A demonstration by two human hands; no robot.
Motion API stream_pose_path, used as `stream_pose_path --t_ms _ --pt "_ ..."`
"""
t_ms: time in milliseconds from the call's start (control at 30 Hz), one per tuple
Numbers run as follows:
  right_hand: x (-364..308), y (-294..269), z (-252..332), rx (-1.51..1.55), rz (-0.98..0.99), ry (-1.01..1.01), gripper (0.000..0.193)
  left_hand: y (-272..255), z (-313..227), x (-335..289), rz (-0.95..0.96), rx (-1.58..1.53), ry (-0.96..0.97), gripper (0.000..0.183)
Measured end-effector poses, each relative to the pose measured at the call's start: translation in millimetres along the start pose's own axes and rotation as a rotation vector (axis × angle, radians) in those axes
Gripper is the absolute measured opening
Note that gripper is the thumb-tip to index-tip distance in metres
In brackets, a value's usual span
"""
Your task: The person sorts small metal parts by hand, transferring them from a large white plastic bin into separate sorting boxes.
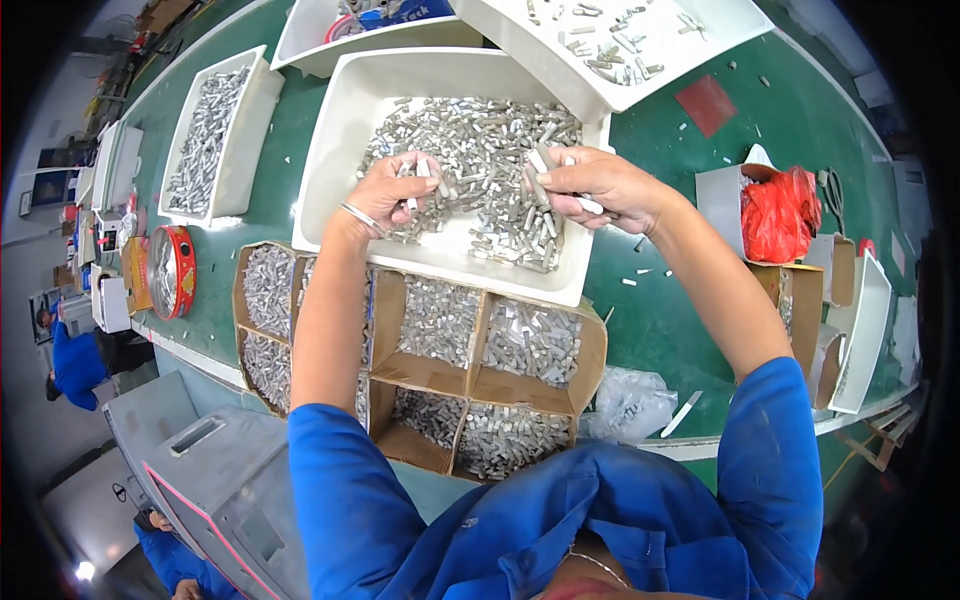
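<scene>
Over a large white plastic bin (330, 150), both of my hands hover above a loose heap of small grey metal cylinders (470, 140). My left hand (395, 190), with a bangle at its wrist, is closed on a few of these pieces, their pale ends sticking out between the fingers. Several longer pieces are gripped in my right hand (605, 188) at the bin's right side, pointing out past thumb and fingers. Just in front of the bin is a divided cardboard box (425, 372), its compartments holding sorted cylinders; my left forearm covers part of it.
A white tray of cylinders (212, 140) stands at the left, near a round red tin (172, 272). Another white tray (640, 95) overlaps the bin's far right corner. On the right are a red plastic bag (780, 215), scissors (833, 195) and a clear bag (632, 405). Two people in blue are at far left.
</scene>
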State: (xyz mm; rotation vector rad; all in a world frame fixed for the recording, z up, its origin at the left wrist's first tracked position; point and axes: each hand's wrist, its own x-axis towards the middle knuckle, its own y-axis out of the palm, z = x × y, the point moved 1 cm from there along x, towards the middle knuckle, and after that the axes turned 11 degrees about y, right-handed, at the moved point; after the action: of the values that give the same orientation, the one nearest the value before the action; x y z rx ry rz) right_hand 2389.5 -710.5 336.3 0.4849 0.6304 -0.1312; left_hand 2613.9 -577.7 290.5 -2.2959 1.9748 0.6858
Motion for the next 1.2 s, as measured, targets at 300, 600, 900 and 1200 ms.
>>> stream_pose_path --t_ms 300,600,900,1200 --pt "-1.3 3.4 3.1 0.000 0.019 0.000 0.018 -4.4 -16.9 -8.4 -0.129 0.034 0.063 0.014" --pt "-39.7 31.5 56.0 -0.091 -0.032 -0.340 0.019 74.9 -109.6 -3.3 -0.025 0.036 0.545 0.016" --pt "-42.7 -42.2 137.0 -0.442 -0.807 -0.421 0.020 129.5 -156.5 103.2 -0.118 0.611 0.753 0.027" --pt "-52.9 -21.0 77.2 -0.318 -0.640 -0.906 0.016 81.6 -86.9 67.9 -0.454 0.310 1.044 0.019"
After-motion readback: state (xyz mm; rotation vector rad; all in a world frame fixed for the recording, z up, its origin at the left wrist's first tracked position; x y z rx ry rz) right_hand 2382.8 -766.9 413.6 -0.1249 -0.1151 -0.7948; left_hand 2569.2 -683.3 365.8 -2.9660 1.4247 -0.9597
